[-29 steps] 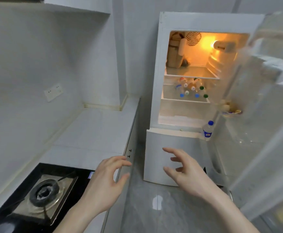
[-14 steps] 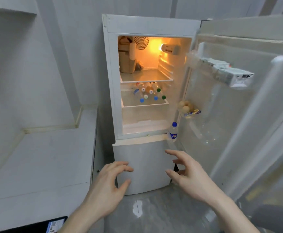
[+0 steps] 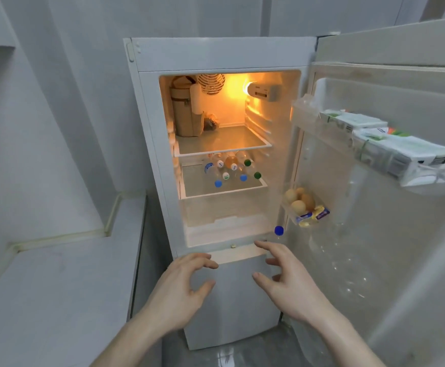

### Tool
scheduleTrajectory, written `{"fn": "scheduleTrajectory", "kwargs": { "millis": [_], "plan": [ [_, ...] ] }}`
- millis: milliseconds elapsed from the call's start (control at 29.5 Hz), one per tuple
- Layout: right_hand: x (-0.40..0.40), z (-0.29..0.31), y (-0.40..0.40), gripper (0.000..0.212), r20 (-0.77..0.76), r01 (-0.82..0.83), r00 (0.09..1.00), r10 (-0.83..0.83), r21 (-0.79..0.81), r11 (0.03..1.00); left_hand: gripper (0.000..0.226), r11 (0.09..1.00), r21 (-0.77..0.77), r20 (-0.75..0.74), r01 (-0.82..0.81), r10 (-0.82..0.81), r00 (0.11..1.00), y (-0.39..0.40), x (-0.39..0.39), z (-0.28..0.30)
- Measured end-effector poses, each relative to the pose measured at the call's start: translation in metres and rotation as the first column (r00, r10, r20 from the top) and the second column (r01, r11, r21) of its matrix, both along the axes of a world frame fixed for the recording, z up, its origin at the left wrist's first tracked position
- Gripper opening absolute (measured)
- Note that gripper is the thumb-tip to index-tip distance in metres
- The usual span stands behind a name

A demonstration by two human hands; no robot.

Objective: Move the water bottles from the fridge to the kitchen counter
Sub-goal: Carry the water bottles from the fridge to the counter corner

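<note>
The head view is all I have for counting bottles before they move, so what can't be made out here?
- Bottles on the middle shelf: small, overlapping, exact count unclear.
- Blue-capped bottle in the door: body behind the right hand.
- Kitchen counter: cut off by the left edge.

Both forearms are bare, no sleeves in view; left hand (image 3: pixel 181 290) and right hand (image 3: pixel 290 282) wear no rings or gloves.

Several clear water bottles (image 3: pixel 228 168) lie on their sides on the open fridge (image 3: pixel 216 53) middle shelf (blue, white and green caps outward); the grey surface (image 3: pixel 57 287) adjoins left.
</note>
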State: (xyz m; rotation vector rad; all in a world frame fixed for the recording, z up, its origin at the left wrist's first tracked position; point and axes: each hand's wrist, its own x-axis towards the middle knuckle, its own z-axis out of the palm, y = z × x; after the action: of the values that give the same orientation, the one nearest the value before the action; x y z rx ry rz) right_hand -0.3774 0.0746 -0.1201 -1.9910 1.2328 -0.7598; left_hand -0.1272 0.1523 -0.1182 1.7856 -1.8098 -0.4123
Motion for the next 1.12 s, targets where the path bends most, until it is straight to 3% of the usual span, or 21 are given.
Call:
{"fn": "scheduleTrajectory", "kwargs": {
  "millis": [271,407,508,779,1118],
  "plan": [
    [0.006,-0.025,-0.064,0.062,-0.003,0.023,1.000,-0.023,0.035,0.999,0.029,0.998,0.065,0.012,-0.024,0.023,1.000,-0.097,0.009,-0.009],
    [0.007,-0.028,-0.086,0.062,-0.024,0.047,0.999,-0.046,0.035,0.998,0.040,0.993,0.118,-0.007,-0.024,0.025,1.000,-0.151,0.021,-0.010],
    [0.016,-0.045,-0.118,0.063,-0.016,0.144,0.990,-0.143,0.060,0.988,0.054,0.980,0.196,-0.045,-0.011,0.020,0.999,-0.234,0.044,-0.022],
    [0.034,-0.069,-0.182,0.066,-0.169,0.331,0.935,-0.311,0.103,0.938,0.073,0.946,0.324,-0.076,-0.032,0.060,0.995,-0.381,0.077,-0.044],
    [0.039,-0.099,-0.220,0.079,-0.398,0.477,0.840,-0.368,0.219,0.851,0.086,0.898,0.426,-0.017,-0.107,0.126,0.992,-0.472,0.087,-0.071]
  ]
}}
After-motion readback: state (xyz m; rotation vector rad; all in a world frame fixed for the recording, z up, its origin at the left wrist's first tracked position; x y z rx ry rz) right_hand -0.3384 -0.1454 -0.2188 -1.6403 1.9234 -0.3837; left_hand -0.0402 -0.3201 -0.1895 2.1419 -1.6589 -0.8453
